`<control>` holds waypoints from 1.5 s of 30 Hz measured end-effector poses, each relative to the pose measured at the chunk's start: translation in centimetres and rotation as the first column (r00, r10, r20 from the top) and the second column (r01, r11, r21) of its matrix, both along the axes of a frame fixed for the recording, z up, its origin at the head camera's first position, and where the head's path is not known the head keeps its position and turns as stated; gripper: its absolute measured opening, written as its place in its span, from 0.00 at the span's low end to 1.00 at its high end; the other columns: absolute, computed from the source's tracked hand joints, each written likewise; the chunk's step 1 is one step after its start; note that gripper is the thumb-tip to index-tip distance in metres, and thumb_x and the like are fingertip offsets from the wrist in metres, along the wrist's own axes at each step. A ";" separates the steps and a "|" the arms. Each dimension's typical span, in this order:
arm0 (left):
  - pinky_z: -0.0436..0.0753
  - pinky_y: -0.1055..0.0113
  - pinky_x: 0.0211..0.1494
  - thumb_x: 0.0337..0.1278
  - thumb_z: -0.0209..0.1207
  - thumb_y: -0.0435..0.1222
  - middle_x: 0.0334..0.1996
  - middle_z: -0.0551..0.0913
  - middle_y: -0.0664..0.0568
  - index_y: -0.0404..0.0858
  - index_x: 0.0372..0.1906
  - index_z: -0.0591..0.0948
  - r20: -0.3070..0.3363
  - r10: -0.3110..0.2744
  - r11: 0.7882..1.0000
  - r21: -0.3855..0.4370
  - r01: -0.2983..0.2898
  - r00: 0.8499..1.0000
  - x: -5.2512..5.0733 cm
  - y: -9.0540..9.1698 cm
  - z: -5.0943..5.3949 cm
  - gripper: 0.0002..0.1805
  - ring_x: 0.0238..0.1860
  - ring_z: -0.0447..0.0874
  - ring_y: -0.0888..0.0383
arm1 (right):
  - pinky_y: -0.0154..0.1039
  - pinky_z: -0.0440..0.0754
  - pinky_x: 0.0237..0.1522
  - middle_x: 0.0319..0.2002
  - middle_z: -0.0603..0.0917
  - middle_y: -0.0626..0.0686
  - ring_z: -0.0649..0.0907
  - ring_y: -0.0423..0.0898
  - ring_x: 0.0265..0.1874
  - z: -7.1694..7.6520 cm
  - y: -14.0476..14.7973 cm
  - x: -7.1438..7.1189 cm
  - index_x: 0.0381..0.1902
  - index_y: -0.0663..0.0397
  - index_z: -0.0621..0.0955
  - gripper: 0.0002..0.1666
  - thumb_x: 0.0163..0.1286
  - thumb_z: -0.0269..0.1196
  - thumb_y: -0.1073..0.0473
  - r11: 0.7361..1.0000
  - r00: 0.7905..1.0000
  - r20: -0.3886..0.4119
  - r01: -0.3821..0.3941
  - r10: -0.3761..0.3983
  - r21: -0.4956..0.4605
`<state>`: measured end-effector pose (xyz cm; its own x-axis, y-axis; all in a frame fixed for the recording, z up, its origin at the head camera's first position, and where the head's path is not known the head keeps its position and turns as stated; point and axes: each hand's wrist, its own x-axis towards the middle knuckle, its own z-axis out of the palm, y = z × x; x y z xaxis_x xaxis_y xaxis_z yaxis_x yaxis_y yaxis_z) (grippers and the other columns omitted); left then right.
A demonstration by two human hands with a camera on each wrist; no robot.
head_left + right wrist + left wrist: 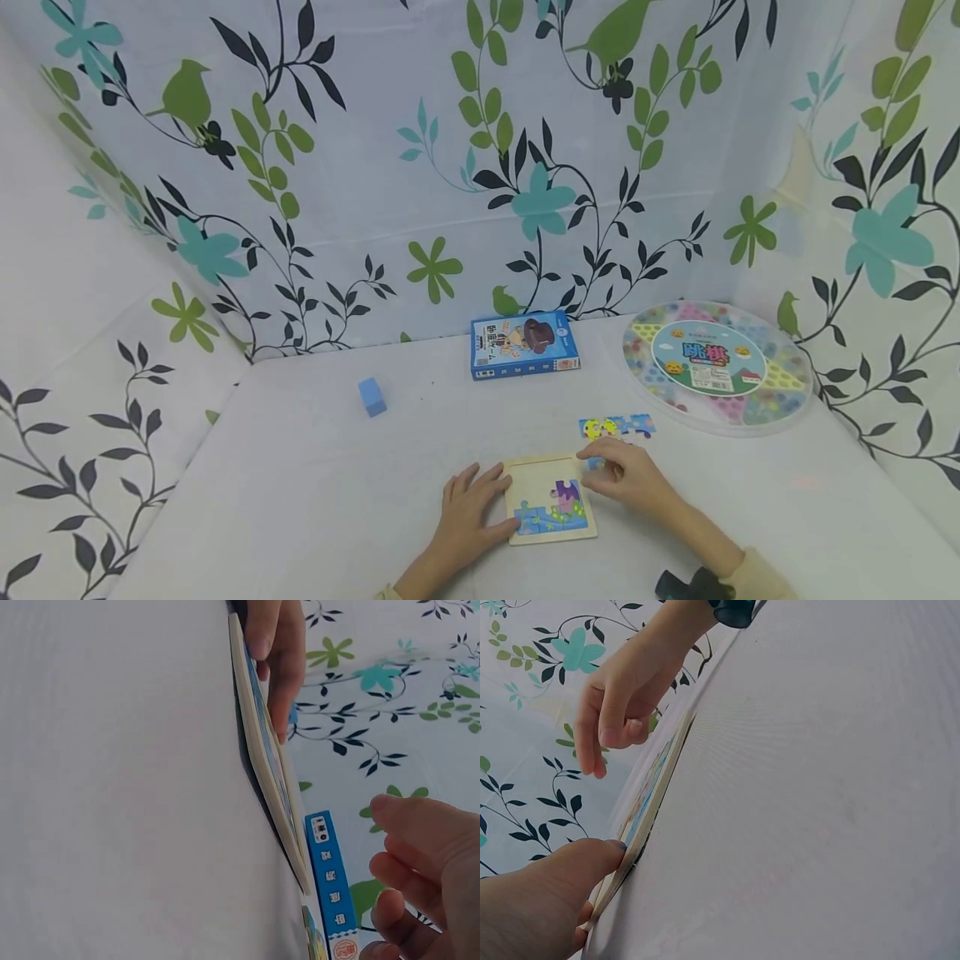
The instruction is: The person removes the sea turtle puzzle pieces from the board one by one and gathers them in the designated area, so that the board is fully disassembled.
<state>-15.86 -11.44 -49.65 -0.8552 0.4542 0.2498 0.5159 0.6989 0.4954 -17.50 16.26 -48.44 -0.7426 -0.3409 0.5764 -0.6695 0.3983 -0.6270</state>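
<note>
A square wooden puzzle tray lies on the white cloth, with joined blue, green and purple pieces along its bottom and right. My left hand holds its left side, thumb on the lower left rim; the left wrist view shows this thumb over the tray edge. My right hand is by the upper right corner, partly covering the loose puzzle pieces. In the right wrist view the right hand has bent, relaxed fingers apart from the thumb, with nothing visible between them.
A blue game box lies behind the tray, near the patterned curtain. To its right is a round Chinese checkers set. A small blue block stands at the left.
</note>
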 end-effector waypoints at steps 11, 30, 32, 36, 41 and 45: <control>0.45 0.40 0.58 0.48 0.57 0.56 0.61 0.67 0.52 0.43 0.55 0.74 0.015 0.007 1.000 -0.006 -0.007 1.000 -0.1 0.0 -0.2 0.31 0.62 0.52 0.43 | 0.32 0.72 0.30 0.39 0.80 0.47 0.72 0.36 0.27 -1.0 -0.6 0.6 0.42 0.54 0.80 0.18 0.53 0.67 0.55 0.993 0.982 0.188 -0.052 0.031 0.107; 0.44 0.40 0.58 0.47 0.59 0.55 0.60 0.67 0.52 0.43 0.55 0.74 0.030 0.011 1.000 0.008 -0.011 0.999 -0.1 0.0 -0.2 0.31 0.62 0.52 0.43 | 0.32 0.70 0.28 0.35 0.77 0.42 0.70 0.37 0.24 -1.1 -1.3 0.9 0.42 0.51 0.79 0.19 0.53 0.66 0.51 0.990 0.946 0.324 -0.065 0.022 0.124; 0.44 0.40 0.58 0.47 0.59 0.55 0.60 0.67 0.52 0.43 0.55 0.74 0.030 0.013 1.000 0.008 -0.013 0.999 -0.1 0.0 -0.2 0.31 0.62 0.52 0.43 | 0.31 0.70 0.29 0.36 0.76 0.42 0.70 0.37 0.25 -1.1 -1.3 0.8 0.41 0.50 0.78 0.17 0.53 0.67 0.53 0.990 0.950 0.308 -0.084 0.046 0.110; 0.44 0.40 0.58 0.46 0.59 0.55 0.60 0.67 0.52 0.43 0.54 0.74 0.029 0.015 1.000 0.008 -0.015 0.999 -0.1 0.0 -0.2 0.31 0.62 0.52 0.43 | 0.30 0.71 0.27 0.34 0.75 0.42 0.70 0.38 0.26 -1.1 -1.4 0.7 0.39 0.50 0.77 0.16 0.53 0.67 0.56 0.988 0.963 0.256 -0.118 0.090 0.097; 0.44 0.40 0.58 0.46 0.59 0.55 0.60 0.67 0.52 0.43 0.55 0.74 0.025 0.014 1.000 0.004 -0.014 1.000 -0.2 0.1 -0.3 0.31 0.62 0.52 0.43 | 0.30 0.70 0.28 0.34 0.74 0.42 0.70 0.38 0.27 -0.9 -1.5 0.8 0.43 0.51 0.76 0.19 0.52 0.67 0.57 0.988 0.961 0.269 -0.097 0.062 0.118; 0.43 0.41 0.58 0.46 0.59 0.56 0.60 0.67 0.52 0.43 0.55 0.74 0.030 0.017 1.000 -0.005 -0.017 0.999 -0.2 0.0 -0.4 0.31 0.63 0.52 0.44 | 0.30 0.69 0.30 0.35 0.73 0.41 0.70 0.39 0.30 -0.9 -1.5 0.9 0.44 0.51 0.77 0.21 0.52 0.68 0.54 0.988 0.954 0.301 -0.067 0.022 0.138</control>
<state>-16.06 -11.41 -50.01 -0.8696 0.4409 0.2221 0.4893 0.7096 0.5070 -16.65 14.79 -49.36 -0.8547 -0.4410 0.2738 -0.4807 0.4736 -0.7380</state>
